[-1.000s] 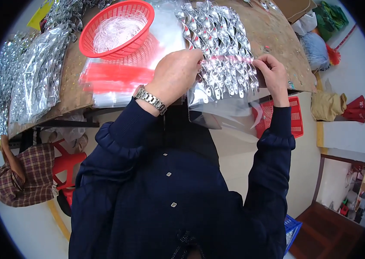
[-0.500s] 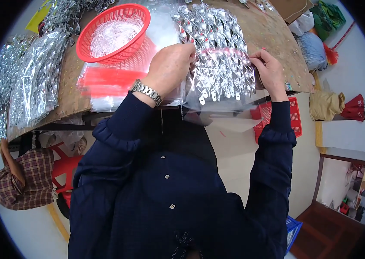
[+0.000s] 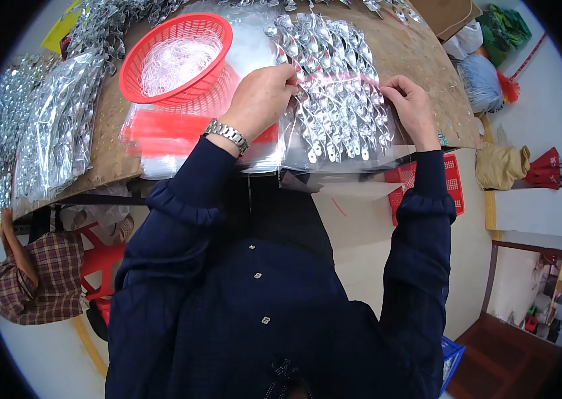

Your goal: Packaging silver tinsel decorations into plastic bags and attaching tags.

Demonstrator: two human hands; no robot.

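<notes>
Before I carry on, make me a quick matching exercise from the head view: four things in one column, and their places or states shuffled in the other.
Things
1. Red basket
2. Metal wristwatch
3. Right hand
4. Silver twisted strips

Places and states
A. At the right edge of the shiny pieces
B. Crossed by a pink band
C. Holding pale tangled strands
D. On the wrist of the left hand

Right pairs: 1-C, 2-D, 3-A, 4-B
</notes>
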